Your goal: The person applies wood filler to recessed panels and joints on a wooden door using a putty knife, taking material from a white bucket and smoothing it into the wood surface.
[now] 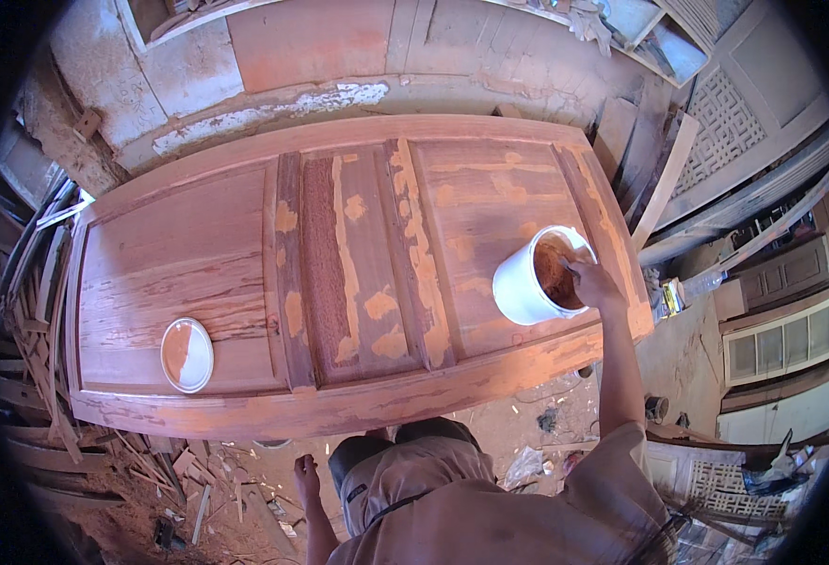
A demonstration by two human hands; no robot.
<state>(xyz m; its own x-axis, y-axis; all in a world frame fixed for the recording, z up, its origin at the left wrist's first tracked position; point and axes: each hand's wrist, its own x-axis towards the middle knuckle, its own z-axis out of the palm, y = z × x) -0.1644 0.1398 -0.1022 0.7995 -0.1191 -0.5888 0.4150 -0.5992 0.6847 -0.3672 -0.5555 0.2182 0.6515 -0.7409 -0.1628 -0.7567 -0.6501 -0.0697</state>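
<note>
A large reddish-brown wooden panelled door [179, 254] lies flat before me, with orange-brown filler patches over its middle and right panels. Toward its right end stands a white plastic bucket [518, 287] with brown filler inside. My right hand [595, 284] reaches over the bucket's rim, its fingers closed and dipping into the opening; what they pinch is hidden. At the door's left end lies a round white lid [188, 356], partly covered by orange-brown filler. Beside my body, below the door's near edge, hangs my left hand [308, 474], fingers curled with nothing visible in them.
Wood offcuts and boards [47, 348] are heaped at the left. Boards lean near the door's far right corner, beside a lattice panel [720, 118]. A glass-paned frame [781, 341] stands at the right. Scraps and shavings litter the dirt floor [273, 485].
</note>
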